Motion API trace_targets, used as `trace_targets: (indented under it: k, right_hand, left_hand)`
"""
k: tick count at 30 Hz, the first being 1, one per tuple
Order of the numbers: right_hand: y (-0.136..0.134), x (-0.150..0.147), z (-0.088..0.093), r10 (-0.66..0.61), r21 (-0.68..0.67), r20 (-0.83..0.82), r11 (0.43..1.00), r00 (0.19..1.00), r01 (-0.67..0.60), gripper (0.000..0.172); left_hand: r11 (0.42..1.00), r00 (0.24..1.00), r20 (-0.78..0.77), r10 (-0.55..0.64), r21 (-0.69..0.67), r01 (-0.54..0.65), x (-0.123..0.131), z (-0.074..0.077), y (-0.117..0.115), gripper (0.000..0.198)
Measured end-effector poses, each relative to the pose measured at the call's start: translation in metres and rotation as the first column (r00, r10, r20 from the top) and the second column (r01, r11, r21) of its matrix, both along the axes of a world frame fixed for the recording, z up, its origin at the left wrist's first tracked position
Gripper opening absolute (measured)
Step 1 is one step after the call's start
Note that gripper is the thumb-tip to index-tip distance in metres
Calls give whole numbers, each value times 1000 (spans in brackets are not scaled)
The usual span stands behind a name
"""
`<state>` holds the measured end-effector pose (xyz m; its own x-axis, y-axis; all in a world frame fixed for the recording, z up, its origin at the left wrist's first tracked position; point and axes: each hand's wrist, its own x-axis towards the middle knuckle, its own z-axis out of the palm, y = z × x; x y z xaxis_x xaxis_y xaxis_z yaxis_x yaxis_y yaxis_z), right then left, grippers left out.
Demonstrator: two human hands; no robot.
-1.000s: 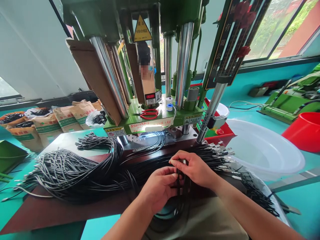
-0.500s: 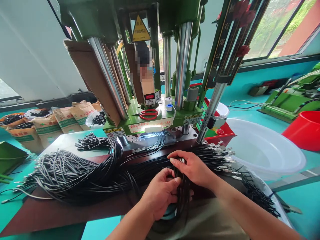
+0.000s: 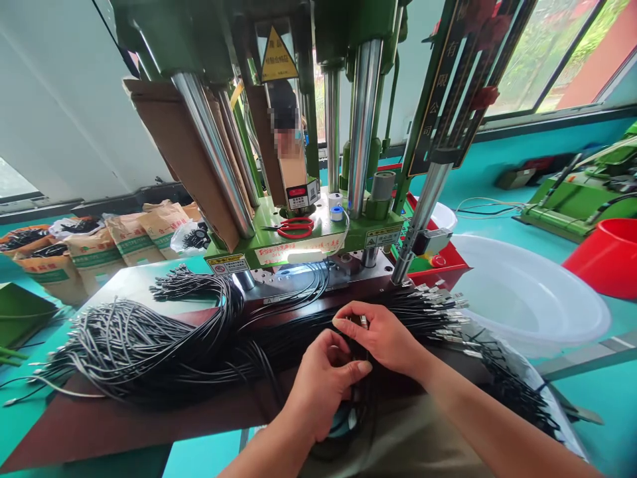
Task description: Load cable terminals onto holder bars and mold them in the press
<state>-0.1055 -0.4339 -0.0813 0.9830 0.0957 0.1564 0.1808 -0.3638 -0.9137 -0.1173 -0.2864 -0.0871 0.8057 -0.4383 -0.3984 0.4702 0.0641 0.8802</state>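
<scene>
My right hand (image 3: 383, 335) is closed in a pinch at the upper end of some black cables (image 3: 359, 350), and a metal connector (image 3: 364, 322) shows beside its fingers. Just below and to the left, my left hand (image 3: 321, 382) curls around the same cables, thumb laid across them. The cables hang in a loop over my lap, partly hidden by the hands. Behind both hands, a long bundle of black cables (image 3: 298, 342) lies across the brown tabletop (image 3: 164, 431). Its metal plugs (image 3: 442, 309) fan out at the right.
A green press (image 3: 219, 255) with steel columns stands ahead, red-handled scissors (image 3: 296, 228) on its ledge. Loose cable ends (image 3: 129, 332) are heaped at left. To the right are a white tub (image 3: 537, 299) and a red bucket (image 3: 610, 259). Paper sacks (image 3: 89, 255) line the left wall.
My left hand has shifted its grip, its thumb now farther right and slightly lower across the cables. My right hand stays almost in place.
</scene>
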Motion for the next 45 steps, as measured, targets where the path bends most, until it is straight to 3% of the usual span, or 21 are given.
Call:
trace_targets:
  k: [2, 6, 9, 12, 16, 19, 23, 25, 27, 28, 29, 32, 35, 38, 42, 43, 45]
  right_hand:
    - [3, -1, -1, -36, -11, 16, 999, 999, 36, 25]
    - [9, -1, -5, -117, -52, 58, 991, 991, 120, 22]
    - [10, -2, -8, -159, -109, 80, 980, 984, 167, 27]
    - [9, -2, -8, -165, -77, 35, 983, 986, 167, 33]
    - [13, -5, -9, -171, 2, 51, 985, 984, 172, 30]
    - [19, -10, -8, -115, 3, 121, 993, 986, 115, 32]
    - [13, -8, -1, 122, -103, 133, 989, 983, -109, 41]
    - [1, 6, 4, 112, -206, 159, 975, 981, -78, 38]
    - [-12, 31, 6, -24, -367, 191, 926, 981, 94, 28]
    - [-18, 46, 5, -85, -462, 192, 871, 978, 166, 22]
    - [-22, 61, 2, -101, -520, 177, 835, 979, 181, 18]
    - [-24, 96, -11, -29, -610, 94, 788, 995, 81, 23]
    - [-18, 106, -20, 20, -674, 57, 739, 998, 23, 19]
    - [-21, 94, -10, 58, -720, 44, 694, 997, -9, 14]
    - [-47, 68, 24, 88, -757, -2, 651, 996, -59, 20]
    - [-56, 59, 32, 110, -752, -41, 651, 993, -103, 21]
    - [-70, 38, 39, 147, -668, -122, 719, 982, -191, 20]
  left_hand:
    - [1000, 1000, -14, 14, 16, -14, 0, 0, -1, 47]
    - [987, 982, -144, -125, -123, 107, 1, 1, -1, 46]
    - [985, 981, -156, -117, -146, 94, -1, 2, -1, 40]
    - [988, 986, -146, -84, -143, 63, -6, 3, -1, 36]
    - [960, 972, -200, -127, -272, 69, -10, 4, -2, 31]
    - [938, 959, -229, -164, -338, 79, -11, 3, -3, 30]
    - [937, 976, -177, -130, -344, 62, -9, -2, 2, 36]
    - [957, 981, -180, -78, -289, 23, -9, -4, 5, 35]
    - [974, 980, -193, -45, -225, 0, -9, -5, 9, 36]
    - [979, 979, -200, -42, -203, 0, -9, -5, 10, 36]
    - [983, 978, -204, -38, -185, 0, -9, -5, 11, 36]
    - [990, 980, -199, -9, -138, -19, -9, -5, 12, 32]
    - [994, 986, -168, 4, -111, -23, -10, -3, 13, 30]
    - [997, 991, -131, 1, -81, -12, -12, -2, 15, 32]
    - [1000, 995, -103, -6, -30, 3, -13, -3, 17, 39]
    - [1000, 995, -102, -12, -25, 9, -13, -3, 18, 39]
    - [999, 994, -104, -18, -31, 14, -12, -4, 17, 37]
